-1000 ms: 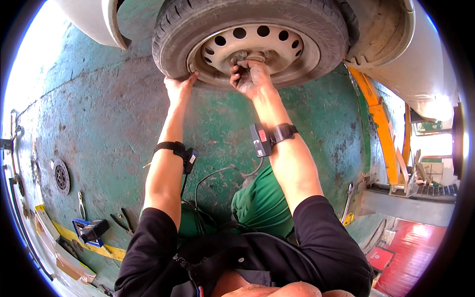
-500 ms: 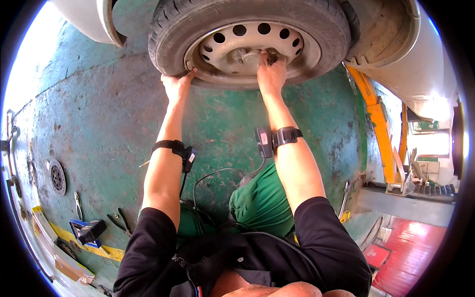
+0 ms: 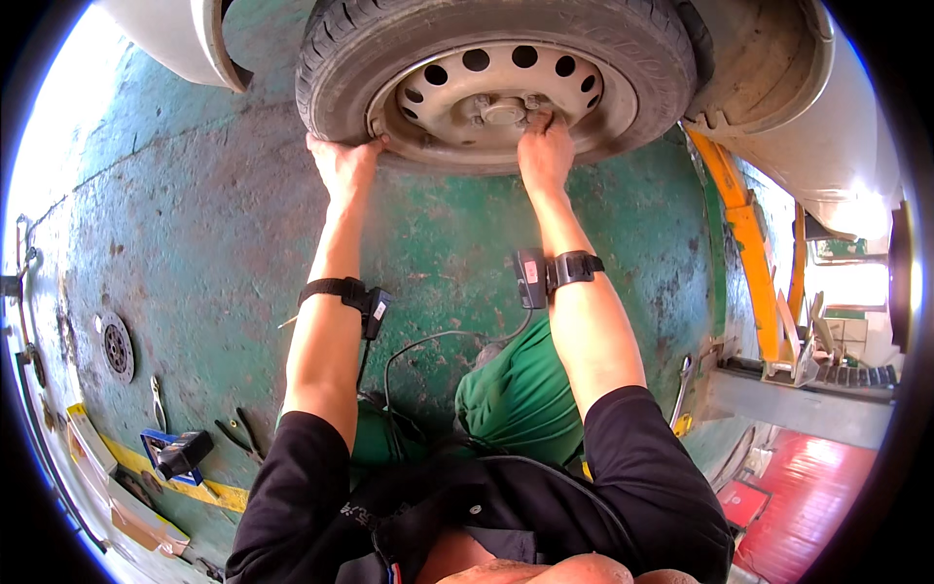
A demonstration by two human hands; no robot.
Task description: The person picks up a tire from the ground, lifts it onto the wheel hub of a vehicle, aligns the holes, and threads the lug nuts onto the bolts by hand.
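Note:
A wheel [image 3: 457,154] with a black tyre and a dusty steel rim hangs in front of me, with a row of round holes around its upper part. My left hand [image 3: 345,167] grips its lower left edge, thumb against the rim and fingers under the tyre. Near the centre hub [image 3: 503,111], my right hand [image 3: 546,156] has its fingers pinched at a wheel nut on the hub's lower right; the fingertips mostly hide that nut. Other nuts or studs show around the hub.
Car body panels [image 3: 769,83] flank the wheel, with a yellow lift arm [image 3: 735,214] at right. On the green floor lie a slotted disc [image 3: 118,347], pliers [image 3: 239,434], a blue-framed tool [image 3: 175,454] and a wrench [image 3: 680,389]. A cable [image 3: 418,341] loops between my forearm straps.
My right hand has shifted slightly right and down, from beside the hub to the nut at its lower right. My left hand keeps its hold, its fingers slightly shifted.

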